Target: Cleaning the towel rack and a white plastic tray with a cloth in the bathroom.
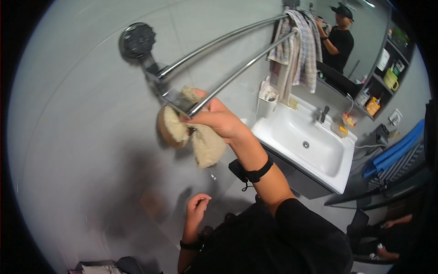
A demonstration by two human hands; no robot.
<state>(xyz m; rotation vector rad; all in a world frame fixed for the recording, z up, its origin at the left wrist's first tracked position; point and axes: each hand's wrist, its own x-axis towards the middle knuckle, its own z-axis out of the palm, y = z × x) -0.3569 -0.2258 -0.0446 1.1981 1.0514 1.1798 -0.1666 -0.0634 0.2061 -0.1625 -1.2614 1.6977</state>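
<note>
My right hand (222,118) grips a cream, fuzzy cleaning cloth (209,145) at the near end of a chrome double-bar towel rack (236,77). The cloth hangs in folds around the flat metal end bracket (178,102), part of it above and part below. A brownish fold shows at its left side. Fingers hide some of the bracket and cloth. A dark round wall mount (137,41) carries the rack on the grey tiled wall. Lower down, my left hand (197,207) hovers near the wall with fingers loosely curled and nothing visible in it.
Patterned towels (301,51) drape over the rack's far end. Beyond stands a white washbasin (291,126) with a tap (323,114), beside a white wall-hung holder (267,102). A mirror (362,41) and shelf cabinet (386,73) line the wall. Blue cloth (393,150) hangs at right.
</note>
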